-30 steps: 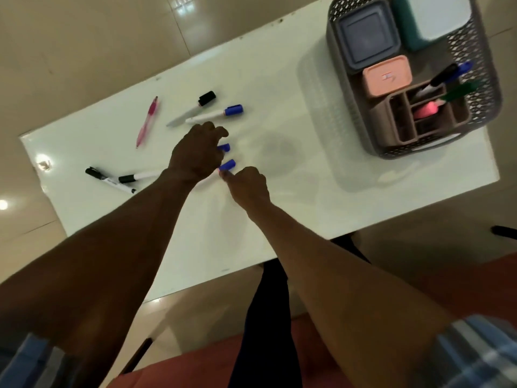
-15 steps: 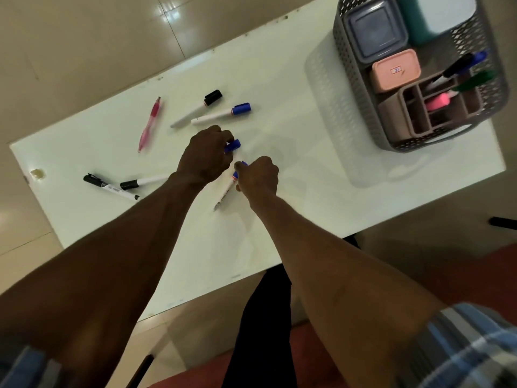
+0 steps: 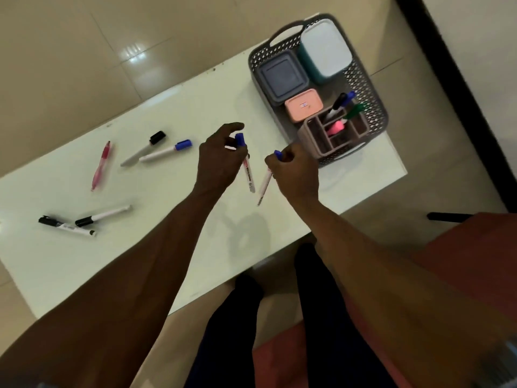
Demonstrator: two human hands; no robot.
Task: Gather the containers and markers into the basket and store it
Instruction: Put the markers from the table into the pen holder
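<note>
Both hands have lifted off the desk since the earlier frame, each carrying a blue-capped marker up with it. The left hand (image 3: 221,161) pinches one blue-capped marker (image 3: 246,163) just below its cap, index finger raised clear, barrel hanging downward. The right hand (image 3: 293,172) has its fingers curled round a second blue-capped marker (image 3: 265,183), cap showing above the fist and barrel slanting down below it. The two hands are near each other, above the white desk (image 3: 167,261).

Just beside the right hand, at the far right corner of the desk, stands the grey basket (image 3: 375,93). It holds a grey lidded container (image 3: 282,77), a teal container with a white lid (image 3: 324,49), a pink container (image 3: 303,105) and a divided holder (image 3: 316,135) with several markers standing in it.

Well to the left of the hands, lying on the desk: a third blue-capped marker (image 3: 165,151) touching a black-capped marker (image 3: 144,148), a pink pen (image 3: 101,165), and two more black-capped markers (image 3: 103,215) (image 3: 65,226) near the left edge.
</note>
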